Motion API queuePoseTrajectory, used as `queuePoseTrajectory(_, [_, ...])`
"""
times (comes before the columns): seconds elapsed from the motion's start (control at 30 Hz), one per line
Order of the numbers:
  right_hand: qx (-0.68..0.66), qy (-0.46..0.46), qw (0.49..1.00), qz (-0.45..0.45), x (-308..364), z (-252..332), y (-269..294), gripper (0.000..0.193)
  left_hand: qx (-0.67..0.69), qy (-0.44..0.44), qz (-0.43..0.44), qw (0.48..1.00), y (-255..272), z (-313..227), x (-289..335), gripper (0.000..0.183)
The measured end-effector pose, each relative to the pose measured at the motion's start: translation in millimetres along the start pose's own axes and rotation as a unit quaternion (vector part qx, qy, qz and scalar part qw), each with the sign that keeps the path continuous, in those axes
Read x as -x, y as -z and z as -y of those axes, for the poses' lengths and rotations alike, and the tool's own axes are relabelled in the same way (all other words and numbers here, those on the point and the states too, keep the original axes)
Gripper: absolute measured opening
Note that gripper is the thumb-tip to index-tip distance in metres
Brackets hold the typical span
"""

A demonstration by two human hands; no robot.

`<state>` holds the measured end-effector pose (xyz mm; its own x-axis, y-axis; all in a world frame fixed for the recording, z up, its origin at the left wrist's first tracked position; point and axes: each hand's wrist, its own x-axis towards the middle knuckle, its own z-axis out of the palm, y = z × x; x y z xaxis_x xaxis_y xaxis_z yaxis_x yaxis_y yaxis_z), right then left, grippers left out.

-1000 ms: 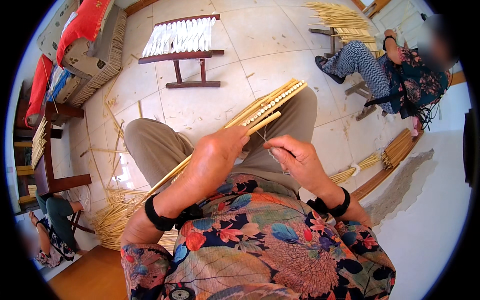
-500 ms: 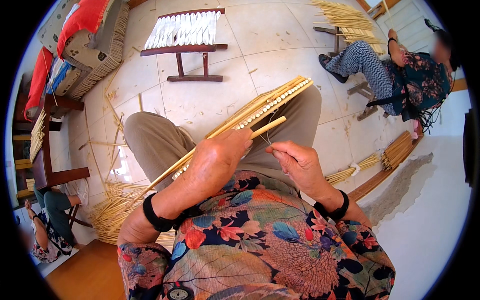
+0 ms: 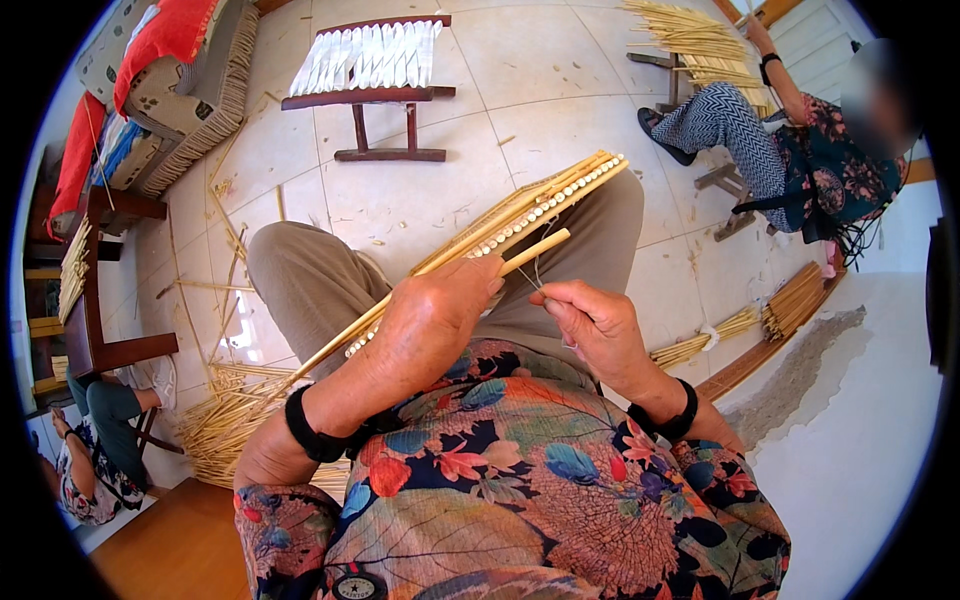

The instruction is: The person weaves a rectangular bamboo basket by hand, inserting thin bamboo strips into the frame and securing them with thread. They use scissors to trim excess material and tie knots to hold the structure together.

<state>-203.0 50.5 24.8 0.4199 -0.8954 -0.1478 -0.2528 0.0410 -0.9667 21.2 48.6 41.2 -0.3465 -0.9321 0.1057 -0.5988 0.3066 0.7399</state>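
Note:
Across my lap lies a panel of pale yellow stalks (image 3: pixel 500 218) laid side by side, its white cut ends lined up along one edge. My left hand (image 3: pixel 432 308) is closed over the near part of the panel. It also grips a single stalk (image 3: pixel 546 246), whose end sticks out past my fingers toward the right. A thin thread (image 3: pixel 538 270) runs down from that stalk. My right hand (image 3: pixel 597 322) pinches the thread between thumb and forefinger, just below and to the right of the stalk. My left fingertips are partly hidden behind the hand.
Loose stalks (image 3: pixel 225 430) are heaped at my left. Ahead stands a low folding stool (image 3: pixel 370 97) with white webbing. Stalk bundles (image 3: pixel 793 300) lie by the right wall. One person (image 3: pixel 740 130) sits at the right beside more stalks (image 3: pixel 690 40), another (image 3: pixel 95 450) at the far left.
The single stalk's free end has dipped slightly, and my right hand has barely shifted. At the right, the other person's arm has risen and their head has come forward.

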Motion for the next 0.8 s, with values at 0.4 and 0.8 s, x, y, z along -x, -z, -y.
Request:
queuePoseTrajectory(0.4, [-0.02, -0.02, 1.0, -0.002, 0.2, 1.9, -0.4, 0.016, 0.019, -0.013, 0.002, 1.0, -0.6, 1.1, -1.0, 0.023])
queuePoseTrajectory(0.8, [-0.047, -0.022, 0.999, 0.002, -1.8, 4.1, -0.9, 0.017, 0.037, -0.017, 0.015, 0.999, -4.9, -0.3, -0.5, 0.024])
